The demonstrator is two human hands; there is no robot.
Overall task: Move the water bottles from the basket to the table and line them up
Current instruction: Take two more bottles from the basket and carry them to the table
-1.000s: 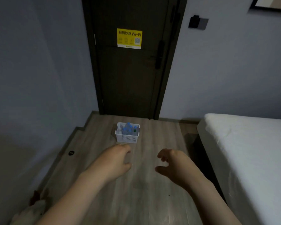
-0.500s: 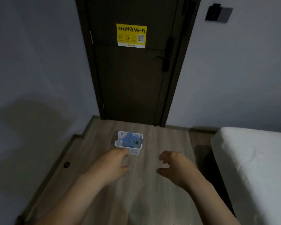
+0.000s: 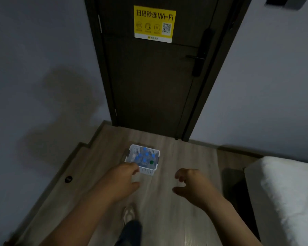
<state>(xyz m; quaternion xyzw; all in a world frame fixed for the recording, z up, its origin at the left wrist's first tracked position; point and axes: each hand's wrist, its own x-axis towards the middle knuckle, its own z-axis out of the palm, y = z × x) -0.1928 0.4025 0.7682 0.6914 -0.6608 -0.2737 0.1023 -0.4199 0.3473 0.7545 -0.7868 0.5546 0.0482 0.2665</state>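
Note:
A small white perforated basket (image 3: 148, 170) stands on the wooden floor in front of a dark door. Several clear water bottles (image 3: 144, 158) with blue caps stand in it, and one has a green cap (image 3: 151, 162). My left hand (image 3: 122, 181) reaches forward with loosely curled fingers and overlaps the basket's near left corner in the view, holding nothing. My right hand (image 3: 191, 183) hangs in the air to the right of the basket, fingers loosely curled and empty. No table is in view.
The dark door (image 3: 149, 77) with a yellow Wi-Fi sign (image 3: 154, 23) closes the far end. A white bed (image 3: 284, 196) stands at the right. Grey walls flank the narrow wooden floor (image 3: 167, 219). My foot and trouser leg (image 3: 129, 226) show below.
The view has come closer to the door and basket and tilted down. Both hands stay stretched forward, and the left one now overlaps the basket's corner.

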